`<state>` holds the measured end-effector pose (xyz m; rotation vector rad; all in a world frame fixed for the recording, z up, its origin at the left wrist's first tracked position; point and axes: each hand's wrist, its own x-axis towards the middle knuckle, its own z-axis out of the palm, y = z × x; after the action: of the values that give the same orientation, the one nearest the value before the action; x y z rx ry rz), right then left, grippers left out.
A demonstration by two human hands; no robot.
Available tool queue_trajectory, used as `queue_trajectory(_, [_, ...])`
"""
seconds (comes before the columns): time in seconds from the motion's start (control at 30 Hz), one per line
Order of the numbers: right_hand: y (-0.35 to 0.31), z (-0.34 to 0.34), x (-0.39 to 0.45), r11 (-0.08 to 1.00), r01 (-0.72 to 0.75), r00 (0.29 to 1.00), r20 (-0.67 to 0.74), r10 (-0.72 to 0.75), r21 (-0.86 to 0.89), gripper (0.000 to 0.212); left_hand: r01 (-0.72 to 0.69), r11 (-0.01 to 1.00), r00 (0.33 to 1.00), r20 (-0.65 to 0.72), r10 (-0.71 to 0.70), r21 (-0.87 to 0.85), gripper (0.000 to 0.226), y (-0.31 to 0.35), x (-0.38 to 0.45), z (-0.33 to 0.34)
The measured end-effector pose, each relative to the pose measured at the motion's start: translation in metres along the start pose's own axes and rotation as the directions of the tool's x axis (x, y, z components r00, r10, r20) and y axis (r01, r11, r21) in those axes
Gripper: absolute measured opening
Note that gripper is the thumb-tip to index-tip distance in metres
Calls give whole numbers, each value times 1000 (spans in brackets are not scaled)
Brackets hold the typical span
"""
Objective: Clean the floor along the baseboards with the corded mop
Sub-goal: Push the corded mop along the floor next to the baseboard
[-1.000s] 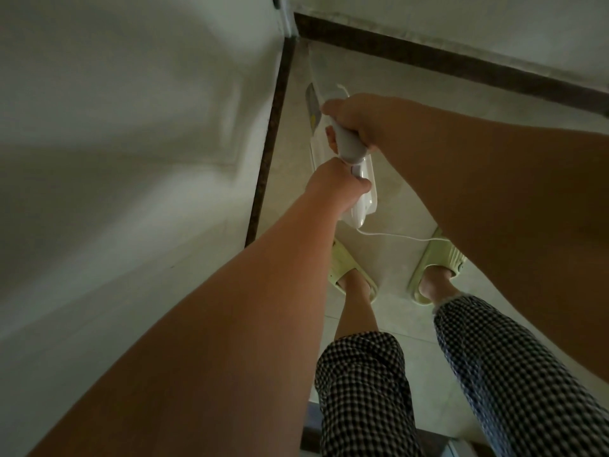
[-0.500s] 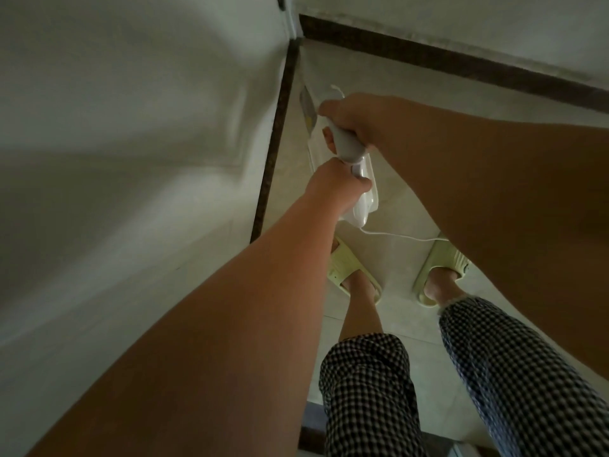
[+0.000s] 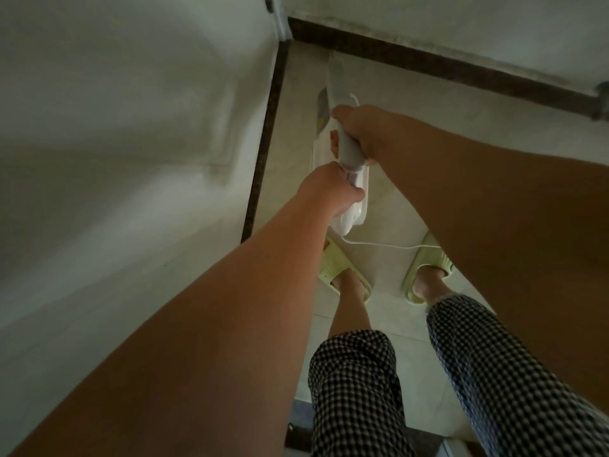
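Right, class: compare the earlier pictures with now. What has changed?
Very little. The mop's blurred front end seems to reach slightly nearer the corner. Nothing was taken or released: the left hand and right hand grip its handle as before. The cord and slippers stayed put.

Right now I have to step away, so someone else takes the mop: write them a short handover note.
Left hand grips the mop handle low; right hand grips it above. The white mop body stands on the floor beside the left wall's dark baseboard, near the corner. Its cord trails across the tiles in front of the slippers. How much is already cleaned cannot be told. Left: the corner and the far baseboard; mind the cord.
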<state>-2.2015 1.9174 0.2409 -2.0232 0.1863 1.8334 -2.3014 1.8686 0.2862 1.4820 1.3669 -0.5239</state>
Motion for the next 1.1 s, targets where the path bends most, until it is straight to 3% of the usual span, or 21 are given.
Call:
queue_trajectory(0.27, [11, -46, -10, 998, -14, 1000, -17, 15, 57, 30, -46, 995, 997, 60, 40, 90, 42, 29, -1, 22])
queue_trajectory(0.53, [33, -94, -5, 967, -24, 996, -79, 46, 255, 23, -115, 953, 986, 145, 76, 280, 41, 54, 3, 44])
queue_trajectory(0.7, [37, -100, -4, 968, -52, 993, -87, 75, 244, 28, -97, 969, 986, 153, 63, 226, 39, 58, -5, 54])
queue_trajectory(0.87, [40, -88, -21, 992, -63, 998, -6, 64, 110, 30, -68, 987, 988, 148, 46, 145, 36, 55, -35, 47])
queue_trajectory(1.1, [30, -44, -60, 1000, -29, 998, 47, 29, 0, 26, 43, 999, 995, 92, -45, 14, 48, 40, -75, 19])
